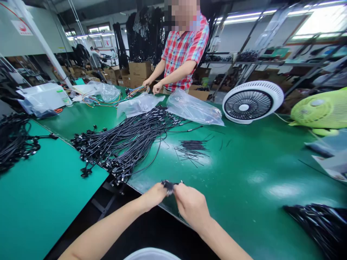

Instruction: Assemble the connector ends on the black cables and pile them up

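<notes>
**Head view: both hands pinched on a black cable bunch at the table edge**

Left hand [154, 196] and right hand [191, 206] are close together just over the near edge of the green table [244, 187], forearms coming in from the bottom of the frame and angled toward each other. Both hands are closed, with a small black cable bunch [168, 187] gripped between them. The fingers largely hide it, so the exact part and grip can't be made out.

Nearest to the hands: a large pile of black connector cables [124, 144] laid across the table, ends fanned out, and a small spread of loose short black wires [191, 150] just beyond. A glossy black bundle [317, 229] sits at the right edge.

Further out: clear plastic bags [193, 108] and coloured wire harnesses [137, 91], the harnesses by a co-worker's hands [155, 86]. The co-worker wears a plaid shirt [184, 54]. A white desk fan [251, 102] stands on the right. More black cable [13, 144] lies on a teal table section [40, 195] to the left.
</notes>
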Available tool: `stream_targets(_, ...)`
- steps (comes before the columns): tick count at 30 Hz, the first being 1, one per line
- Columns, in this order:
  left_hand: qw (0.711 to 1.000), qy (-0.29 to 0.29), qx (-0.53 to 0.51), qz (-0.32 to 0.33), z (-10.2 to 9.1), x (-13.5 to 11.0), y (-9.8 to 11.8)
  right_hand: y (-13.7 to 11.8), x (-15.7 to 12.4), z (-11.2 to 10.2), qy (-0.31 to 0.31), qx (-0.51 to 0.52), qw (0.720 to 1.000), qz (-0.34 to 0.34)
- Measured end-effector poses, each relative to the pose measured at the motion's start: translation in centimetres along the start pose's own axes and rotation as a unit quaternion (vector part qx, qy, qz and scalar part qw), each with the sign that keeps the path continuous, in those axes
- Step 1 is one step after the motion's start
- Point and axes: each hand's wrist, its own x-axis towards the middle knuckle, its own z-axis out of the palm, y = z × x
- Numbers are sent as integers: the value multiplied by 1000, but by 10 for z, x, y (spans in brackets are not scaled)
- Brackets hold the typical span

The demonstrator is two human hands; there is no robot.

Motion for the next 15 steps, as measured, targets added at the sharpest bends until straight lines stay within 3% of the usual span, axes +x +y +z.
stream_targets(2,986,-7,-151,-66,-1,2,-2,-6,-2,3,2,-31,996,-80)
stream_targets(4,976,-2,-209,-66,-3,2,0,-6,-5,6,-10,-27,996,-84)
stream_targets(7,995,41,-75,48,-6,-4,8,2,-9,11,-33,69,997,17)
stream_targets(9,984,53,93,143,-7,-8,13,9,-10,13,-55,186,972,132)
stream_targets(11,946,29,242,215,-5,-12,15,12,-8,13,-87,324,905,261)
stream_targets(13,916,-20,317,245,-4,-16,15,14,-7,9,-130,462,796,370)
stream_targets(15,915,-55,317,244,-2,-20,12,15,-5,4,-151,556,696,429)
